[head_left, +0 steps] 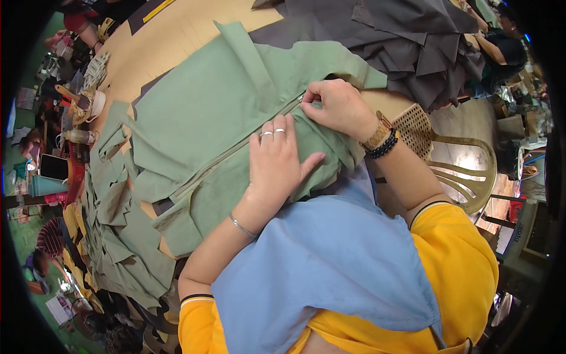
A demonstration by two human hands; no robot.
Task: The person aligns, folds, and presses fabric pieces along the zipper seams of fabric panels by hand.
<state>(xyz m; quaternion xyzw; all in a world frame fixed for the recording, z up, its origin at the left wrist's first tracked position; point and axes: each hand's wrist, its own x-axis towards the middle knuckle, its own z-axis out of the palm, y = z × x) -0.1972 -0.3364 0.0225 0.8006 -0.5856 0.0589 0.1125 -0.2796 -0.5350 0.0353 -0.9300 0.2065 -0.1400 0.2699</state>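
A sage-green fabric garment piece [194,100] lies spread over the table in front of me, with a long zipper [230,148] running diagonally across it. My left hand [276,154] rests flat on the green cloth just below the zipper, fingers stretched out and thumb apart. At the zipper's upper right end, my right hand [337,106] pinches with thumb and forefinger at the small metal zipper pull [301,98]. Below the zipper the cloth is bunched and folds over the table's near edge.
Loose green fabric pieces [118,236] pile up at left. Dark grey cloth [401,41] is heaped at the far right of the tan table [194,29]. A plastic chair [466,171] stands at right. Left of the table are a jar [80,137] and a brush [72,94]. Other people work around.
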